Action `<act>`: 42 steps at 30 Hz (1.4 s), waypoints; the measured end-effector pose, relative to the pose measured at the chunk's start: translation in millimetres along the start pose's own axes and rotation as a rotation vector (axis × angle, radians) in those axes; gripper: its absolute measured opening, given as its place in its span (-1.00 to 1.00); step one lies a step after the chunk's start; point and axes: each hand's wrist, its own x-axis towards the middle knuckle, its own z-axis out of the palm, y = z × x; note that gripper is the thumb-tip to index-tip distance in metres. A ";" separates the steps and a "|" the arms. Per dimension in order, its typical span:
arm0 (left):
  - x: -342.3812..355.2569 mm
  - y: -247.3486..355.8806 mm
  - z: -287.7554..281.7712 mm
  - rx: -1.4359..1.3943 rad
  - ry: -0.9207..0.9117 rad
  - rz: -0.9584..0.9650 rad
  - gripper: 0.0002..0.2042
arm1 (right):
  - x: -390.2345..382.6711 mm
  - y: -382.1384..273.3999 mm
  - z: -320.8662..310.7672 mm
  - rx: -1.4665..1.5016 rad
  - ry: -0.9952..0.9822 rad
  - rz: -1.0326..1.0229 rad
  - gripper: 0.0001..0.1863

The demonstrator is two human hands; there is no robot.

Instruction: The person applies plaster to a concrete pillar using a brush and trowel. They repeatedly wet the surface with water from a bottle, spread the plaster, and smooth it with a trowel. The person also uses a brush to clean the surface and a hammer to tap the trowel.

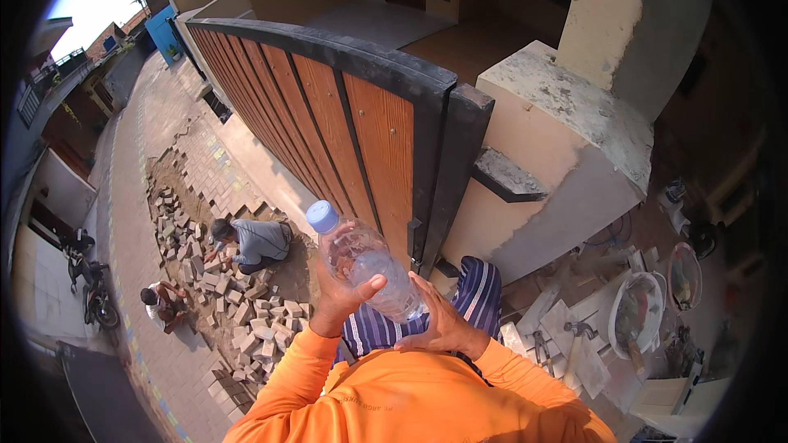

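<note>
Clear plastic fills the space between my palms: the bottle [363,256] is up in front of my chest, its long axis slanting, pale blue cap [322,216] pointing up and away to my left, base down toward my right. My left hand [341,302] is closed around its side, thumb laid across the front, and is the nearer one to the cap. My right hand [447,326] is cupped around the base end, thumb spread well apart from the fingers; the fingertips look to meet the plastic, but whether they bear any weight I can't tell. Orange sleeves [283,377] come in from both sides below, and striped cloth [480,291] covers my legs beneath the bottle.

Beyond the bottle stands the slatted wooden gate [369,107], its dark frame edge closing off the room straight ahead. To my right, a hammer [581,330] and a white bucket [638,312] sit down among rubble. Left of the cap the view opens over loose paving blocks [258,332], where a crouching person in grey [261,242] works, and farther off a parked motorcycle [97,295].
</note>
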 end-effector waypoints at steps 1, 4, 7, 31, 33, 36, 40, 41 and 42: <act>5.5 1.8 11.6 -0.063 -0.020 -0.021 -0.08 | 2.4 -1.2 -1.8 0.028 0.053 0.020 0.40; 15.3 8.5 37.3 -0.068 -0.026 -0.023 -0.07 | 9.3 -3.6 -13.5 0.065 0.214 0.000 0.29; 14.5 12.0 50.8 -0.025 -0.077 0.011 -0.06 | 5.4 -8.8 -22.2 0.080 0.322 -0.160 0.09; 47.0 -17.2 23.7 0.116 -0.118 -0.036 -0.10 | -148.3 33.3 -53.0 0.290 0.411 0.286 -0.43; 71.8 -10.0 15.0 0.120 -0.079 -0.058 -0.09 | -189.7 24.3 -76.4 0.323 0.390 0.308 -0.46; 102.8 2.6 4.3 0.211 -0.023 0.128 -0.08 | -254.2 -2.4 -132.9 0.370 0.363 0.261 -0.48; 130.6 20.4 3.2 0.314 -0.018 0.221 -0.06 | -351.1 -10.7 -250.8 0.129 0.819 0.252 -0.60; 133.2 22.6 5.0 0.336 -0.006 0.227 -0.07 | -370.0 3.5 -292.4 0.093 1.023 0.256 -0.64; 132.0 25.6 5.5 0.362 0.018 0.226 -0.07 | -388.4 20.0 -329.6 -0.053 1.288 0.320 -0.63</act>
